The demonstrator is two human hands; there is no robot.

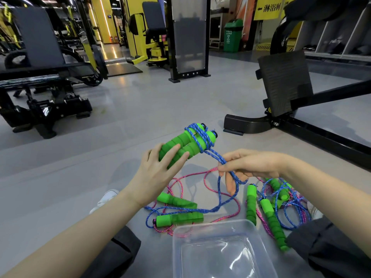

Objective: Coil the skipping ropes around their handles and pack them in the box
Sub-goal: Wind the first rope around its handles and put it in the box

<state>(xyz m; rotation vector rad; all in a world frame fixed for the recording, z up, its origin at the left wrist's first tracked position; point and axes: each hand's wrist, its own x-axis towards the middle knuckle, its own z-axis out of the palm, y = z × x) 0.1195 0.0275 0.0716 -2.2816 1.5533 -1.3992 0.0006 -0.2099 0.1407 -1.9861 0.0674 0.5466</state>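
Note:
My left hand [160, 169] grips a pair of green foam handles [186, 143] held side by side above the floor. A blue rope [197, 137] is wound several turns around their upper ends. My right hand [249, 167] pinches the doubled blue rope [218, 157] just below the handles, and the slack trails down to the floor. Other skipping ropes lie loose on the floor: green handles [178, 217] with pink rope [180, 183] in the middle, and a tangle of handles and ropes [275, 205] at the right. A clear plastic box [218, 227] stands in front of me with nothing inside.
I sit on a grey gym floor with my legs in dark trousers [329, 245] on either side of the box, a white shoe [106, 197] at the left. A black bench frame [285, 109] stands close at the right. Weight machines [46, 81] stand at the far left.

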